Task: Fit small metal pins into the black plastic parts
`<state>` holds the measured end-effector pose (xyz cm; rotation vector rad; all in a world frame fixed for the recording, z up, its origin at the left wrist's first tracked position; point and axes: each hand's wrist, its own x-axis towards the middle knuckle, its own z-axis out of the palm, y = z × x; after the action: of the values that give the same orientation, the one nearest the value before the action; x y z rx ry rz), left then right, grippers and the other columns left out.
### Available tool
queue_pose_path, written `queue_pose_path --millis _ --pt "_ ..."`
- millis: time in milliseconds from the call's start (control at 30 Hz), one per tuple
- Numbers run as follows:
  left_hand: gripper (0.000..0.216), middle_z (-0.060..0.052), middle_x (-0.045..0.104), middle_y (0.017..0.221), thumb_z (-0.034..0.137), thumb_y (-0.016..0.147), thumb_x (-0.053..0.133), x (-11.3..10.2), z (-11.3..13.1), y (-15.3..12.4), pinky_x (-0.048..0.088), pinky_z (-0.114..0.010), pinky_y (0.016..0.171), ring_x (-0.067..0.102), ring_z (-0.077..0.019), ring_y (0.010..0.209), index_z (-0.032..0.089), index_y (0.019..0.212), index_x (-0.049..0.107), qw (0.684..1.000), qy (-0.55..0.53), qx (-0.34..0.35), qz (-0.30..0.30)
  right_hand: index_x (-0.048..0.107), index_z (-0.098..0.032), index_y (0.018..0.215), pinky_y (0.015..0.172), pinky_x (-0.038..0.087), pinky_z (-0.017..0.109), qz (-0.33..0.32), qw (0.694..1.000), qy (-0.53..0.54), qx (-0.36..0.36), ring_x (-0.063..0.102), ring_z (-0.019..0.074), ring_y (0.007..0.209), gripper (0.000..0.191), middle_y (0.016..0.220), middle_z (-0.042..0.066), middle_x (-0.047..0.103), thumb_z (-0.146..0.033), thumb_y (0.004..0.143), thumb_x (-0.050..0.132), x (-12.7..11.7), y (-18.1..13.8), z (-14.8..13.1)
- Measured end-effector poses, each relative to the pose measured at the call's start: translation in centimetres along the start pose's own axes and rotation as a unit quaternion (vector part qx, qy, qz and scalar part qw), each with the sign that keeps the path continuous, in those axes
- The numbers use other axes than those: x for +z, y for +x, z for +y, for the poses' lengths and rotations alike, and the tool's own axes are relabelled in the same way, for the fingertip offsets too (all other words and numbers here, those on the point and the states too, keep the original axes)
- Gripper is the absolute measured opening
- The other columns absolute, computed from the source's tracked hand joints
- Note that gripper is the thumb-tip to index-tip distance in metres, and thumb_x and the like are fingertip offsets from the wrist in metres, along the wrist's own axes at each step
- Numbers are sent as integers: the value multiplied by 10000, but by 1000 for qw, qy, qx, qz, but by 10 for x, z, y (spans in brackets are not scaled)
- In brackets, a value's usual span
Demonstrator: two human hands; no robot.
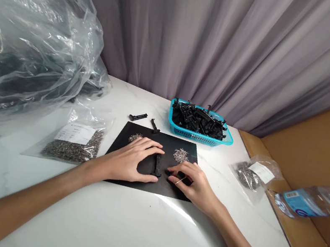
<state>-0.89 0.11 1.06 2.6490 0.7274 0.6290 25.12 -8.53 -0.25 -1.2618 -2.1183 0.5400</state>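
In the head view we take the black mat [130, 177] on the white table [120, 230] as our landmark. Our left hand [128, 160] lies on the mat's middle left, fingers stretched out flat and a little apart, thumb and forefinger curved round a short black plastic piece [156, 165] that lies on the mat at its centre; the fingertips touch its upper end. Our right hand [194, 185] rests on the mat's right front part, fingers curled, pinching a thin metal pin [179, 180] between thumb and forefinger, just right of the black piece. Near the mat's far right edge lies a small heap of shiny metal bits [181, 155], and another smaller heap [135, 137] lies near its far left edge, partly behind our left fingers. Just beyond the mat's far edge two more loose black pieces [137, 116] lie on the table. Beyond the mat's far right corner stands a blue basket [197, 135] piled with black pieces. Left of the mat lies a clear bag of metal parts [74, 146] with a white label, and farther left a big crumpled plastic sack [32, 40]. Right of the mat lies a smaller bag [252, 173], and beyond it a plastic bottle [313, 203] on its side against brown cardboard [322, 151].
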Motion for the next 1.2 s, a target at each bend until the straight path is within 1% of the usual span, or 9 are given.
queue_pose_path --millis 133,300,467,633,767,933,1033,1100,1200 --pt "572 -97 681 1287 459 837 754 2 0 0 413 -552 1143 631 -307 1205 229 1342 618 1000 -3 -6 -17 733 -271 1168 874 500 402 5 1000 -15 -2 677 226 941 257 1041 61 718 -430 969 700 0 0 0" --pt "681 -103 594 1365 343 827 720 2 4 -1 532 -444 1058 638 -278 1204 249 1468 511 999 -32 -34 -2 767 -266 1086 879 530 412 46 999 -9 -3 659 225 963 212 1046 78 674 -336 1047 571 2 0 3" --pt "607 -85 628 1250 272 778 744 5 2 -1 565 -417 1024 670 -247 1131 245 1339 514 994 -98 -51 10 792 -277 1062 899 546 420 60 998 -4 2 638 236 1002 180 1064 87 615 -325 1011 627 3 -1 3" --pt "549 -54 682 1145 256 812 754 13 1 2 636 -372 854 734 -174 873 272 1221 389 955 -275 -108 26 770 -254 1044 859 528 386 30 999 44 11 659 213 934 161 1012 61 708 -285 1017 615 4 -1 5" --pt "619 -40 660 1076 274 856 725 17 7 3 657 -322 669 718 -167 788 298 1332 330 920 -365 -142 19 753 -230 955 758 506 341 40 997 65 27 650 199 833 187 912 52 728 -314 1026 602 8 0 5" --pt "571 -56 625 1171 343 905 700 19 10 4 656 -349 795 723 -174 908 320 1389 397 913 -381 -145 19 755 -224 977 705 494 324 38 995 88 37 638 189 814 220 946 57 729 -338 1039 577 9 -1 4" --pt "408 -76 663 1169 434 1025 534 18 11 7 642 -351 828 730 -204 997 319 1410 462 913 -382 -137 32 766 -219 1011 693 485 319 35 995 89 36 628 180 812 212 974 63 724 -324 1035 583 8 -1 3" --pt "358 -88 690 1156 458 1083 380 15 12 9 634 -352 825 721 -221 1052 292 1349 553 913 -384 -133 42 770 -218 1051 693 486 317 37 995 85 37 621 178 814 213 986 68 714 -316 1034 581 8 0 3" --pt "328 -79 702 1188 451 1071 428 10 15 12 615 -347 853 691 -224 1099 264 1225 650 912 -385 -131 50 761 -225 1083 717 494 316 40 994 83 50 616 177 820 196 1003 62 706 -305 1026 592 7 0 2"
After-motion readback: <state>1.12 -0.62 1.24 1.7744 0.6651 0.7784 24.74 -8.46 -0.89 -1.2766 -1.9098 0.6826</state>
